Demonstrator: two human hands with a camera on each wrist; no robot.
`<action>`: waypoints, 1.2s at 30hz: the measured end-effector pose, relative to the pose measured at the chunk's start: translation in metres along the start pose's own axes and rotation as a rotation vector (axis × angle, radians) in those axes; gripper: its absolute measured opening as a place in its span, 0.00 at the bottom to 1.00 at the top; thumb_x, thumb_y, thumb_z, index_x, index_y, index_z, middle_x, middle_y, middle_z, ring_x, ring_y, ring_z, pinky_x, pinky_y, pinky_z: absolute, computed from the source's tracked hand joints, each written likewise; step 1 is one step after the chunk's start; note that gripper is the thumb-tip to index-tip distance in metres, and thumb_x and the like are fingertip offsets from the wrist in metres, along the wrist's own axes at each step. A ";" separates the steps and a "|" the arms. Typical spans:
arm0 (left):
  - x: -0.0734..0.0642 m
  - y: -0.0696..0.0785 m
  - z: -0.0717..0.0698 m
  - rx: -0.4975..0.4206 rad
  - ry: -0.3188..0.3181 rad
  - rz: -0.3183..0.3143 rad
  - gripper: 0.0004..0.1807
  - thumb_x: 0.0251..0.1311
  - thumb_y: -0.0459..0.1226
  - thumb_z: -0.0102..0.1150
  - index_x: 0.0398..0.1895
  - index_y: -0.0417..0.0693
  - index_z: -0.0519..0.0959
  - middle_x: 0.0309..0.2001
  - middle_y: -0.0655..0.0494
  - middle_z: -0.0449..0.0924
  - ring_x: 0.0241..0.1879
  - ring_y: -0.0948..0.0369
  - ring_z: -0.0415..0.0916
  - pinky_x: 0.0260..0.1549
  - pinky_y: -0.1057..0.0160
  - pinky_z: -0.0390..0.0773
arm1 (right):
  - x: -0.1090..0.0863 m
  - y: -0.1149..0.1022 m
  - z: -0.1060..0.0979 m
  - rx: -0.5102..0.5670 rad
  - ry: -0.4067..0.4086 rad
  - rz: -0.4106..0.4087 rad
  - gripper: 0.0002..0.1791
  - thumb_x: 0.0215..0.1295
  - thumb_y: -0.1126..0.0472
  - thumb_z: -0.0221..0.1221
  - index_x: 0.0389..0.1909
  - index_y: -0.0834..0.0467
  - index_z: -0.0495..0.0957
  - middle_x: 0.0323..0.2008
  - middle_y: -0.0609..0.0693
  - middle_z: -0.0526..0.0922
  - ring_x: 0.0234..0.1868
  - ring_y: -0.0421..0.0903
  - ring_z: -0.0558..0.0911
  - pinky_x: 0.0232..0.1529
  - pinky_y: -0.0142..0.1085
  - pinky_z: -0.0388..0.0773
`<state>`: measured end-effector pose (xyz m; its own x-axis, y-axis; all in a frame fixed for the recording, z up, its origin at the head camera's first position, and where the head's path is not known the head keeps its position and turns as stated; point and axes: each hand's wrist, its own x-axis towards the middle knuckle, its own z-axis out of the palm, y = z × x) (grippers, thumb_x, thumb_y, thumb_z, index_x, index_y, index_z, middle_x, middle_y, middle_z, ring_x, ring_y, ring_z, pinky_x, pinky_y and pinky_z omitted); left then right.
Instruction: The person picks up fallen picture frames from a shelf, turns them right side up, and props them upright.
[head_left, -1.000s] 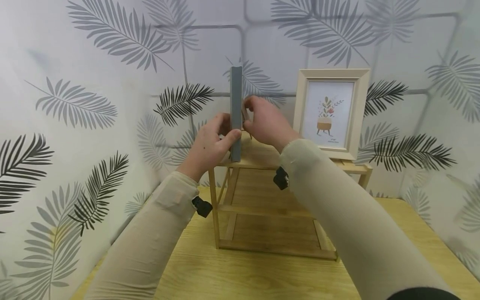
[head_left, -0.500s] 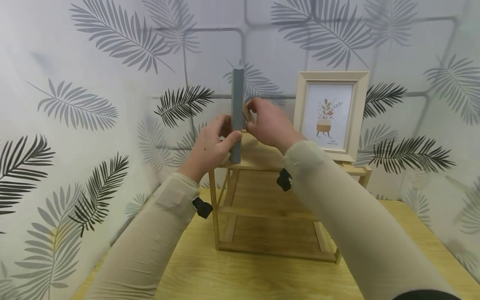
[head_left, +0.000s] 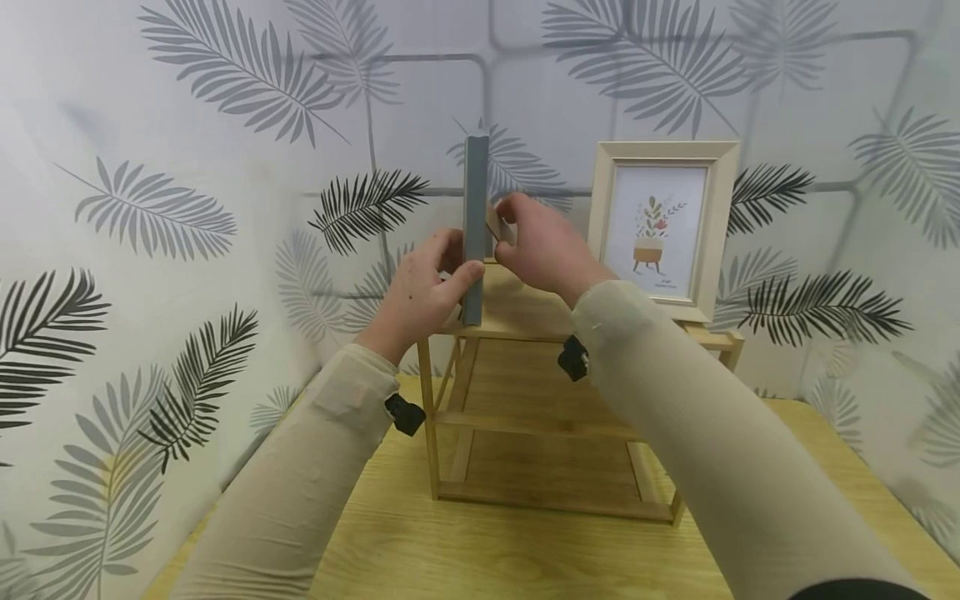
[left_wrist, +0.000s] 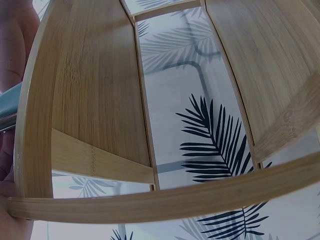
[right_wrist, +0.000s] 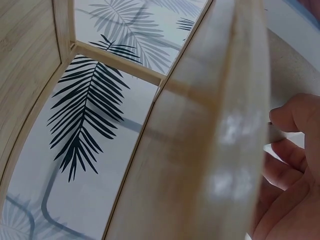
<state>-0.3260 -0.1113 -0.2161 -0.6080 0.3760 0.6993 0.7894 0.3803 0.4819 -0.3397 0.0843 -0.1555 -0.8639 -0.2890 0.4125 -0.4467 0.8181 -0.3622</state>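
A blue-grey picture frame (head_left: 474,225) stands upright on the top board of a wooden shelf rack (head_left: 525,312), seen edge-on in the head view. My left hand (head_left: 422,290) grips its lower part, thumb on the near edge and fingers round the left side. On the frame's right side, my right hand (head_left: 546,250) pinches a thin grey-brown flap (right_wrist: 292,65) between thumb and finger. The flap slants out from the frame. The frame's front faces left, hidden from view. The left wrist view shows only a bit of the blue edge (left_wrist: 10,102).
A cream picture frame (head_left: 663,225) with a potted-plant print stands at the right end of the rack's top. Two lower shelves (head_left: 547,467) lie beneath. The rack stands on a yellow wooden table (head_left: 480,550) before a leaf-patterned wall (head_left: 262,100).
My right hand has shifted slightly right, and the flap it pinches stands farther out from the blue-grey frame. The left hand and that frame stay nearly still.
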 end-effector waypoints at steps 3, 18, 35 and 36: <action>0.000 0.000 0.000 -0.004 0.000 -0.001 0.26 0.75 0.53 0.51 0.64 0.45 0.72 0.46 0.57 0.80 0.43 0.62 0.77 0.46 0.57 0.80 | -0.001 0.000 -0.001 0.001 0.000 0.000 0.28 0.71 0.57 0.57 0.69 0.58 0.66 0.66 0.55 0.73 0.65 0.52 0.73 0.63 0.48 0.71; 0.001 0.000 0.001 -0.002 -0.005 0.001 0.25 0.75 0.52 0.51 0.63 0.44 0.72 0.46 0.56 0.79 0.43 0.61 0.77 0.45 0.57 0.80 | -0.003 0.005 -0.008 -0.016 -0.003 -0.002 0.27 0.70 0.57 0.58 0.69 0.55 0.67 0.64 0.53 0.75 0.57 0.51 0.77 0.56 0.48 0.75; 0.001 0.001 0.000 -0.004 -0.011 -0.008 0.23 0.76 0.49 0.52 0.62 0.43 0.72 0.45 0.55 0.79 0.43 0.60 0.77 0.45 0.55 0.80 | -0.006 0.003 -0.012 -0.058 -0.004 0.001 0.28 0.69 0.57 0.59 0.68 0.55 0.68 0.64 0.54 0.74 0.59 0.53 0.76 0.57 0.49 0.75; 0.001 0.001 0.000 -0.002 -0.012 -0.006 0.23 0.76 0.49 0.52 0.62 0.43 0.72 0.45 0.55 0.79 0.43 0.60 0.77 0.45 0.55 0.80 | -0.006 0.004 -0.012 -0.057 -0.001 0.000 0.28 0.69 0.57 0.59 0.69 0.55 0.68 0.65 0.55 0.74 0.59 0.53 0.76 0.58 0.49 0.75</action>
<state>-0.3256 -0.1106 -0.2147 -0.6139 0.3836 0.6899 0.7857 0.3809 0.4874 -0.3333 0.0950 -0.1493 -0.8642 -0.2893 0.4117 -0.4326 0.8450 -0.3143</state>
